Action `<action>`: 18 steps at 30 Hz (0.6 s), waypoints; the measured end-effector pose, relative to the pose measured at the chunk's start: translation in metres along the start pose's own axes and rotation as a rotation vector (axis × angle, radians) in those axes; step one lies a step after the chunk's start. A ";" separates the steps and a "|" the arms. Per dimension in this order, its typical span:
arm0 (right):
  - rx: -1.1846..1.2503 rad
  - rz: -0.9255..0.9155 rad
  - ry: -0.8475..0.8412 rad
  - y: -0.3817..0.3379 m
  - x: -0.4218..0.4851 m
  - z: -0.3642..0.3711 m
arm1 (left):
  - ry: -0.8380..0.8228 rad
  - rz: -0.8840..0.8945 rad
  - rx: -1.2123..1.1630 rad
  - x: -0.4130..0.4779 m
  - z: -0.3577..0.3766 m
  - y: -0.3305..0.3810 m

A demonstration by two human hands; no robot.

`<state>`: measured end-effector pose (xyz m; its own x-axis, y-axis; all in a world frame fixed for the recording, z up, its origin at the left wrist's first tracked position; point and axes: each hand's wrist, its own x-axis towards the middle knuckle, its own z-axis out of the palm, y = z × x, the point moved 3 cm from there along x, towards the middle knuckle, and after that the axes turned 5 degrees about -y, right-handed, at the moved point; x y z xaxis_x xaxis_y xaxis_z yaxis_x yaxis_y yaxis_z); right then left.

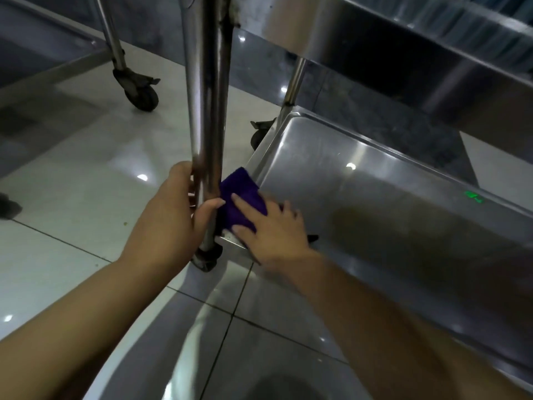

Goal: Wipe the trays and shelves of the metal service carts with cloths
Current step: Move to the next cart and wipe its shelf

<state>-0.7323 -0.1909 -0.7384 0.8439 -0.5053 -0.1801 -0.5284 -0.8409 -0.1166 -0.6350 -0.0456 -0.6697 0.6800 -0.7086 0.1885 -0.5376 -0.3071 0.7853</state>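
Observation:
A metal service cart stands in front of me. Its bottom tray (389, 197) is shiny steel with a raised rim. My left hand (173, 217) wraps around the cart's near upright leg (207, 96) just above the caster. A dark purple cloth (240, 194) lies on the tray's near left corner, against the leg. My right hand (274, 229) presses flat on the cloth, fingers spread, and covers its right part. An upper shelf (375, 33) of the cart hangs over the tray at top right.
The cart's near caster (206, 259) sits below my left hand; a far caster (259, 134) shows past the tray. A second cart's leg and wheel (141, 90) stand at upper left. Glossy white floor tiles (86, 174) spread around.

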 end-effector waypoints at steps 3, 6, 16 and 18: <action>-0.017 0.358 0.003 0.072 0.013 -0.017 | 0.000 -0.015 -0.017 -0.002 -0.001 0.001; 0.128 0.751 -0.030 0.111 0.019 -0.031 | 0.017 -0.042 -0.049 -0.002 0.000 0.004; 0.020 -0.012 -0.019 0.055 0.013 -0.013 | 0.113 -0.042 0.159 -0.013 -0.005 0.005; 0.058 0.325 0.005 0.100 0.014 -0.020 | 0.152 0.069 0.294 -0.023 -0.004 0.010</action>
<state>-0.7711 -0.2857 -0.7330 0.6304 -0.7468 -0.2120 -0.7747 -0.6229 -0.1090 -0.6543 -0.0296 -0.6637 0.6916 -0.6382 0.3381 -0.6907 -0.4477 0.5679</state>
